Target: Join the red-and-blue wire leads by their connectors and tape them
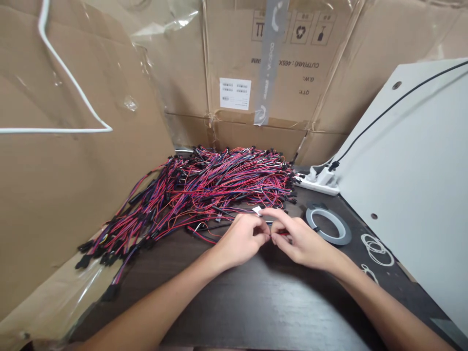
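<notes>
My left hand (242, 240) and my right hand (300, 242) meet low over the dark table, fingertips almost touching. Both are closed in a pinch on a wire harness (205, 238) with red and black wires, which runs out to the left beneath my left hand. Most of the stretch between the fingers is hidden. A small white tag (257, 210) shows just beyond my right index finger. Right behind the hands lies a large heap of wire harnesses (234, 175), red, purple and black with black connectors, spreading down to the left.
A roll of grey tape (345, 233) lies right of my right hand, with pale rubber bands (378, 249) farther right. A white power strip (318, 184) with plugs sits behind. Cardboard (234, 131) walls the back and left; a white panel (413, 161) stands at right.
</notes>
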The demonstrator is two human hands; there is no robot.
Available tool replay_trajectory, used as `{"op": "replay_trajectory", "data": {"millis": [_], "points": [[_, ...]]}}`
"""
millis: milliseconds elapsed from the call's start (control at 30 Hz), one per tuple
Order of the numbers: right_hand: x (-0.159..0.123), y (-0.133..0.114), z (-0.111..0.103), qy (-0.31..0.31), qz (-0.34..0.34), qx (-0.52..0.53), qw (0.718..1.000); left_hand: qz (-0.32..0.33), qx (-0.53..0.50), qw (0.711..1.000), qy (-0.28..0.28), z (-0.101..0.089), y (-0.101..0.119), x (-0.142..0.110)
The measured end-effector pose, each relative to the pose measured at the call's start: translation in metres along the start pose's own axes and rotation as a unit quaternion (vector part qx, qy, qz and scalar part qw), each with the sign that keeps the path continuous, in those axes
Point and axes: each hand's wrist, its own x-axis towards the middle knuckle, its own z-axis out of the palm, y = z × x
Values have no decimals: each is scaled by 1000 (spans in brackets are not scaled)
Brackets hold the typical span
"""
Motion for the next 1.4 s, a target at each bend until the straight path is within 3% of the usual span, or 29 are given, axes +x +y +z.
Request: {"op": "replay_trajectory", "data": {"millis": [233,467,667,867,1400], "points": [[-2,-1,1,-26,25,32,999,-14,-5,999,-52,-7,-4,2],[-6,6,-2,-28,6,35,999,-24,-3,995,-97,-13,-9,2],[-6,8,-3,-2,16,57,998,-2,39,997,-69,-15,-6,1],[-6,9,-6,22,24,77,996,-79,-82,989,-95,-10,-7,-2],[-8,8,-23,42,53,107,992,-122,-148,976,-107,-19,-15,-1]]}}
